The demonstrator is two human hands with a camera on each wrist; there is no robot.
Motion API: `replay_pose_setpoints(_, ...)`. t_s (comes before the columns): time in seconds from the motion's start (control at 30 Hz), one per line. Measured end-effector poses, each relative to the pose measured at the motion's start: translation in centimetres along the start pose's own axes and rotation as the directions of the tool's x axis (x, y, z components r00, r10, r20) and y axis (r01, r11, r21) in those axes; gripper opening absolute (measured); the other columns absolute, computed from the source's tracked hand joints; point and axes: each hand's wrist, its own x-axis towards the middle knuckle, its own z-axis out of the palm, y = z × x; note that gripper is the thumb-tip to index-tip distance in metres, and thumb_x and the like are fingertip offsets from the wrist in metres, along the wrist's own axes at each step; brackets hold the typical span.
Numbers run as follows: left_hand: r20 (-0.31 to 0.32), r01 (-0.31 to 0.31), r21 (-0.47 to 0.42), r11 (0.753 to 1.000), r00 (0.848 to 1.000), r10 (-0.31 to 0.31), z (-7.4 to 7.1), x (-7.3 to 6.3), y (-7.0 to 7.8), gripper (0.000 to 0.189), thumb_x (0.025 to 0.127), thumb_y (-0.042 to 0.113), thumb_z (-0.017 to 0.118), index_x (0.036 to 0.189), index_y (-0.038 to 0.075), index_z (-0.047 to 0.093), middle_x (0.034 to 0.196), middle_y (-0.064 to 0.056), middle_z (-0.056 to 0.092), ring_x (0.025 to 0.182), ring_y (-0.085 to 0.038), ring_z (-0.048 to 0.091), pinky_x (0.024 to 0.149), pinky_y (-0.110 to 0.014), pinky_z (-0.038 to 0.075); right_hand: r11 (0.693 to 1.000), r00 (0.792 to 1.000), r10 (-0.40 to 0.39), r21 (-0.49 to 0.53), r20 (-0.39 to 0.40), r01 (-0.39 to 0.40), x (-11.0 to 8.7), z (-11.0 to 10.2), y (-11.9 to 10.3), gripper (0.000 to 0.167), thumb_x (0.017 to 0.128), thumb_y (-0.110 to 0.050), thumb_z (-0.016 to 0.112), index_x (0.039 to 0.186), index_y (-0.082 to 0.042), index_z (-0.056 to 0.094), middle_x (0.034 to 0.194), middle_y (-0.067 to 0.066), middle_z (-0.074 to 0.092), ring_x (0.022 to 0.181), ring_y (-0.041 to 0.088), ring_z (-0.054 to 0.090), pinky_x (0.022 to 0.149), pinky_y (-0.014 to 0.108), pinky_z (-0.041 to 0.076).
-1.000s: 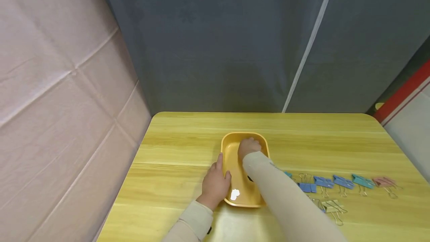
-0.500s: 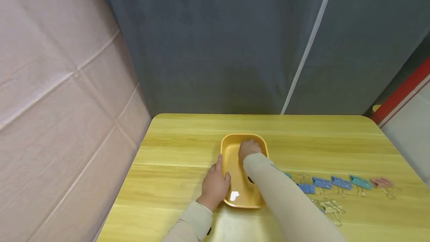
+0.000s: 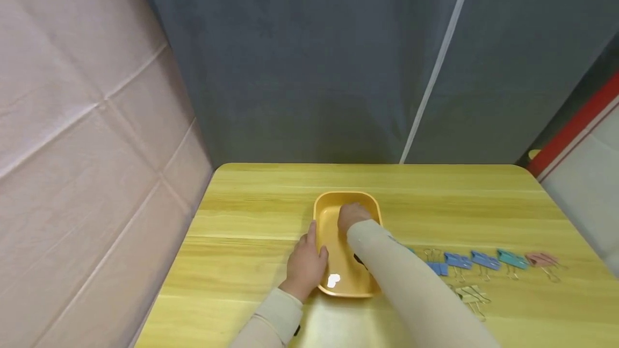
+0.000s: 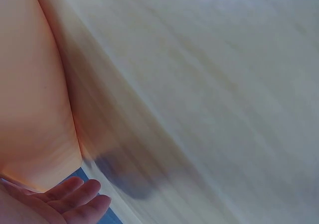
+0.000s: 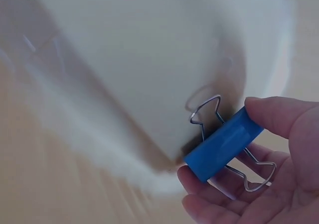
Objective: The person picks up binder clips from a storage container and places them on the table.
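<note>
An orange-yellow plastic tray (image 3: 333,240) with rounded corners lies on the table in the head view. My left hand (image 3: 306,267) holds its left side, thumb over the rim and fingers along the outer wall. The tray's wall (image 4: 35,84) fills the left of the left wrist view, fingers extended below it; the thumb is hidden there. Inside the tray's far right part is my right hand (image 3: 352,216). Its thumb and fingers pinch a blue binder clip (image 5: 224,142) with silver wire handles. That clip is hidden in the head view.
Right of the tray, blue binder clips (image 3: 486,260), a teal one (image 3: 512,259) and a pink one (image 3: 541,259) lie in a row on the wooden table (image 3: 251,251). A yellow clip (image 3: 471,294) lies nearer. My right sleeve (image 3: 411,283) covers part of this area.
The head view has shifted slightly, moving the scene a little left. Both hands keep their places at the tray, with the right hand sitting marginally lower in it.
</note>
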Motion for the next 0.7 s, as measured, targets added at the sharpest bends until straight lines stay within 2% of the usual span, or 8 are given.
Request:
replay_pose_setpoints(0.1,0.0,-0.001,0.0,1.0,1.0,0.001,-0.1,0.1,-0.1,0.064,0.097,0.028,0.05,0.152,0.009,0.026,0.131,-0.023,0.054,0.113,-0.04,0.057,0.088,-0.052,0.052,0.999,1.0,-0.02,0.027,0.003,0.02,-0.2,-0.2,-0.2,0.013,0.092,-0.01,0.057,0.092,-0.004,0.069,0.091,0.012,0.067,0.083,0.023,0.064,0.07,0.036,0.057)
replay_pose_setpoints(0.47,-0.012,-0.003,0.001,1.0,1.0,0.003,-0.4,0.3,-0.1,0.064,0.097,0.029,0.051,0.152,0.009,0.026,0.131,-0.024,0.054,0.113,-0.04,0.057,0.088,-0.052,0.051,0.996,0.998,-0.059,0.063,0.0,0.059,-1.2,-1.6,-0.9,0.014,0.091,-0.011,0.055,0.087,-0.005,0.067,0.084,0.009,0.066,0.069,0.019,0.058,0.059,0.035,0.054)
replay_pose_setpoints(0.57,-0.011,0.0,-0.006,1.0,1.0,0.0,-0.5,0.3,-0.1,0.064,0.097,0.028,0.052,0.152,0.009,0.026,0.131,-0.024,0.054,0.114,-0.04,0.057,0.089,-0.053,0.051,0.993,0.997,-0.08,0.081,-0.016,0.081,-1.7,-2.1,-0.9,0.014,0.09,-0.013,0.056,0.091,-0.005,0.067,0.084,0.008,0.066,0.069,0.02,0.058,0.06,0.034,0.054)
replay_pose_setpoints(0.7,-0.013,-0.003,-0.003,1.0,1.0,0.003,-0.7,0.4,-0.1,0.063,0.097,0.027,0.052,0.152,0.009,0.027,0.131,-0.025,0.054,0.112,-0.041,0.057,0.087,-0.053,0.052,0.989,0.993,-0.11,0.093,-0.035,0.113,-2.2,-2.7,-1.1,0.021,0.092,-0.016,0.058,0.104,-0.003,0.068,0.092,0.009,0.069,0.079,0.021,0.062,0.067,0.036,0.056)
